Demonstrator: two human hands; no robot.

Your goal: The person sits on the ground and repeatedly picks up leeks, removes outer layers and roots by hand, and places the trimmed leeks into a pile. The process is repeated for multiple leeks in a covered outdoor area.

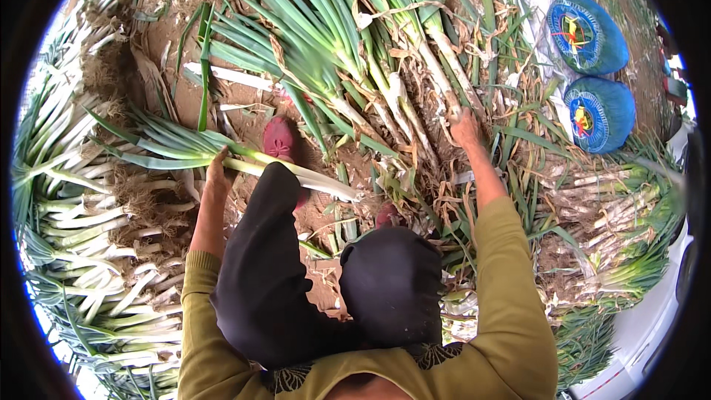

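My left hand [216, 169] is closed round a small bunch of cleaned long green onions [318, 181], just left of my left knee. Their white ends point right and their green leaves fan out left. On the right, my right hand [465, 130] is stretched out to the root ends of uncleaned green onions [400, 100]. Its fingers are closed at the bottom of one soil-covered stalk. Dry brown leaves cling to these stalks, and their green tops spread away toward the far side.
Rows of cleaned green onions [96, 215] with bushy roots lie along the left. Loose peeled leaves [518, 133] litter the ground at right. Two blue rolls of twine [589, 35] stand at far right, above more uncleaned onions [615, 215]. A red shoe [278, 137] shows beyond my left knee.
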